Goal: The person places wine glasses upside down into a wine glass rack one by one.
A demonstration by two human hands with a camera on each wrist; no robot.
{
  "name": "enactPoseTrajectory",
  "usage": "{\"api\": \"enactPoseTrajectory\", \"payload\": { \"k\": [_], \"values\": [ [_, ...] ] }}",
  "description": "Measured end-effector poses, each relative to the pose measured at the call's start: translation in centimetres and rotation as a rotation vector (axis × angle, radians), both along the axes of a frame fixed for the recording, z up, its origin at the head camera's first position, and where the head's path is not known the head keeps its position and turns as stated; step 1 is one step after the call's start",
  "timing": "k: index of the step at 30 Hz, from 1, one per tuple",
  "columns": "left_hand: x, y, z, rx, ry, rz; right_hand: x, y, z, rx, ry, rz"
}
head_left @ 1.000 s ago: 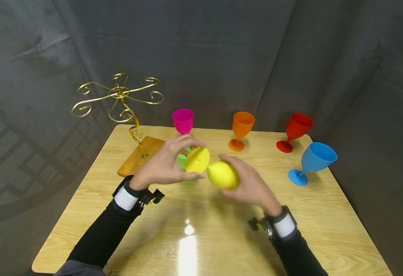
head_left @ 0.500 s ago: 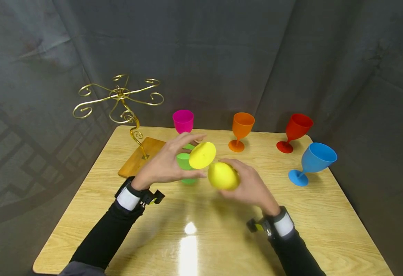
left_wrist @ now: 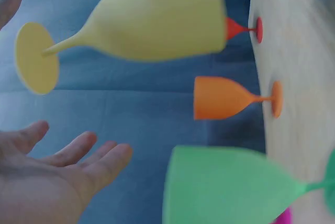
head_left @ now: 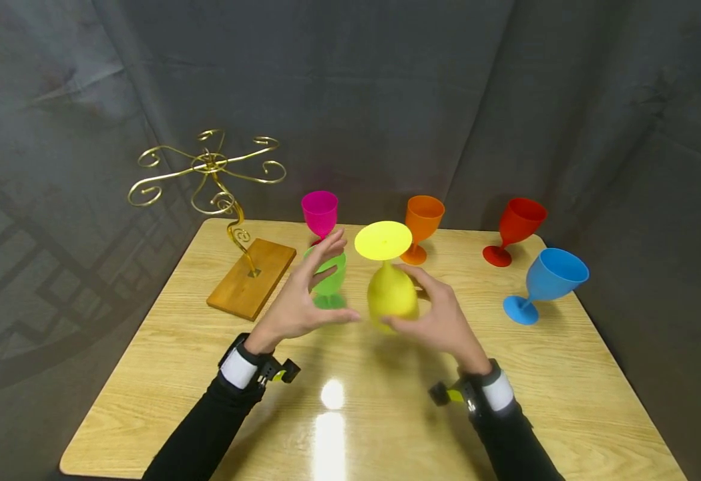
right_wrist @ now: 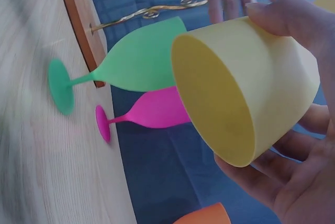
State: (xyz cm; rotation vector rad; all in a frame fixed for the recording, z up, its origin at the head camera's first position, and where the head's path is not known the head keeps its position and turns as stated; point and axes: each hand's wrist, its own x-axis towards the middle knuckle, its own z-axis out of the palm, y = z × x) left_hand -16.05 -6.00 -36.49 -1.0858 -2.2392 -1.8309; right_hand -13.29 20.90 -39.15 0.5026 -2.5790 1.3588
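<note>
A yellow goblet (head_left: 391,294) hangs upside down above the table, its round foot on top and its mouth facing down. My right hand (head_left: 446,324) grips its bowl from the right side, thumb and fingers round it, as the right wrist view also shows (right_wrist: 298,130). My left hand (head_left: 296,300) is apart from the yellow goblet on its left, fingers spread and holding nothing. Behind the left hand a green goblet (head_left: 332,275) stands upright on the table; the left wrist view shows it (left_wrist: 225,185) beside the spread fingers.
A gold stand with curled arms (head_left: 209,164) rises from a wooden base (head_left: 248,280) at the back left. Along the back stand a magenta goblet (head_left: 320,212), an orange goblet (head_left: 424,217) and a red goblet (head_left: 519,224). A blue goblet (head_left: 551,275) stands at the right.
The yellow goblet has turned from lying sideways to foot up in my right hand. My left hand has come off its foot, moving slightly left and down, with fingers spread wider.
</note>
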Motion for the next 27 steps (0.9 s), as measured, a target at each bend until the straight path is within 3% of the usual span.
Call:
{"api": "enactPoseTrajectory", "payload": {
  "k": [6, 13, 20, 27],
  "values": [
    [0.8, 1.3, -1.5, 0.064, -0.068, -0.010, 0.2, -0.4, 0.4, -0.059, 0.004, 0.027],
    [1.1, 3.0, -2.7, 0.073, -0.164, -0.039, 0.7, -1.0, 0.5, -0.130, 0.012, 0.038],
    [1.1, 3.8, -2.7, 0.055, -0.218, 0.009, 0.9, -1.9, 0.1, -0.156, 0.063, 0.054],
    [1.3, 4.1, -2.6, 0.031, -0.278, 0.006, 1.1, -2.7, -0.1, -0.186, 0.037, 0.069]
  ]
}}
